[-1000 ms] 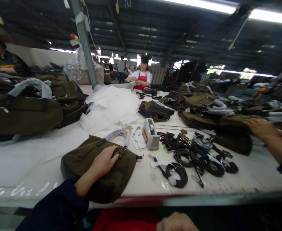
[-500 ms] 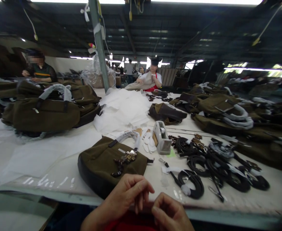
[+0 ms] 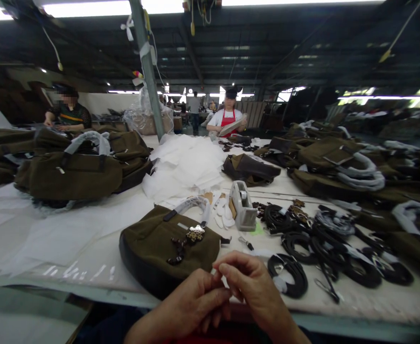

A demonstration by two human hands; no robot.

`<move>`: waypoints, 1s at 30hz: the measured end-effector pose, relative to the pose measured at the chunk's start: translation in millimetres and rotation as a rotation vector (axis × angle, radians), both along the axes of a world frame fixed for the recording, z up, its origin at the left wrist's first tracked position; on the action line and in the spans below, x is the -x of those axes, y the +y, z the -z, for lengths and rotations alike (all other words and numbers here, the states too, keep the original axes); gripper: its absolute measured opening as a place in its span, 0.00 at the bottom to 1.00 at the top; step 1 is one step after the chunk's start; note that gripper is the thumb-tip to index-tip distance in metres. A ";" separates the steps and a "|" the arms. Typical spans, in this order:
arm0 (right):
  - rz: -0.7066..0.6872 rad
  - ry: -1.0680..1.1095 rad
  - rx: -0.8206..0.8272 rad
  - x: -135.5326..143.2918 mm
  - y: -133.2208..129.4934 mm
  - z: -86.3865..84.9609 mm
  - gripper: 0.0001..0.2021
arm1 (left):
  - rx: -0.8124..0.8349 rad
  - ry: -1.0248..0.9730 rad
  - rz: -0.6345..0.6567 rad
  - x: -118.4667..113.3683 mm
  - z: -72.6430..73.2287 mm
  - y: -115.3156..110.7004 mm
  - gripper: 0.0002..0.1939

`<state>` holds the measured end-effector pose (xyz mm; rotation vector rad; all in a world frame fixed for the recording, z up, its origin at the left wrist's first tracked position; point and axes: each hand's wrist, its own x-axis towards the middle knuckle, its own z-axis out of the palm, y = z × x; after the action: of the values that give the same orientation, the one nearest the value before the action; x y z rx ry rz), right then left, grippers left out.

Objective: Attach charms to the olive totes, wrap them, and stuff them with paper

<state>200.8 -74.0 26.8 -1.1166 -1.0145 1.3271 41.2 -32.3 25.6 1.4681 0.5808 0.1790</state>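
My left hand (image 3: 191,306) and my right hand (image 3: 253,286) meet at the table's near edge, fingertips pressed together. I see nothing clearly between them. Just beyond the hands lies an olive fabric bag (image 3: 159,248) with a paper-wrapped handle (image 3: 191,205) and a leopard-print charm (image 3: 194,234) on its front. Neither hand touches the bag. To the right of the hands lies a coiled black strap (image 3: 292,272).
A tape dispenser (image 3: 243,205) stands behind the bag, with several more black straps (image 3: 331,239) to its right. White paper sheets (image 3: 184,162) are piled mid-table. Olive bags are stacked at left (image 3: 70,174) and right (image 3: 331,165). Two co-workers (image 3: 227,114) (image 3: 68,112) work at the far side.
A second ago my left hand rested on the bag and my right reached far right. Both have come back to the near edge; since half a second ago the right hand rose to meet the left.
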 end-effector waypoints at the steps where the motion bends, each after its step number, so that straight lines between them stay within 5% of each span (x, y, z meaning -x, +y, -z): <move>1: 0.012 0.020 -0.001 -1.8 -1.8 2.3 0.11 | -0.002 0.000 0.024 1.3 -2.5 1.2 0.23; 3: 0.049 0.060 -0.013 -7.4 -3.2 4.4 0.11 | -0.059 -0.015 0.005 2.7 -8.8 11.6 0.19; 6: 0.101 0.041 -0.071 -15.0 6.7 3.0 0.13 | -0.402 -0.035 -0.284 1.1 -12.8 49.3 0.12; 9: 0.149 -0.040 -0.126 -16.0 32.4 6.4 0.14 | -0.767 0.090 -0.550 -2.2 1.0 96.1 0.13; 11: 0.149 -0.090 -0.126 -12.9 53.0 16.1 0.15 | -0.832 0.208 -0.567 -3.2 18.3 117.8 0.14; 17: 0.091 -0.308 -0.039 -2.8 86.7 57.6 0.09 | -0.712 0.235 -0.522 3.2 53.6 126.0 0.10; 30: 0.144 -0.574 -0.069 -4.4 82.0 65.7 0.05 | -0.376 0.100 -0.521 11.1 50.3 125.0 0.13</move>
<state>205.2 7.9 -38.9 -1.5292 -1.3489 0.8606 30.1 92.8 -24.7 1.6653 1.0490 0.6527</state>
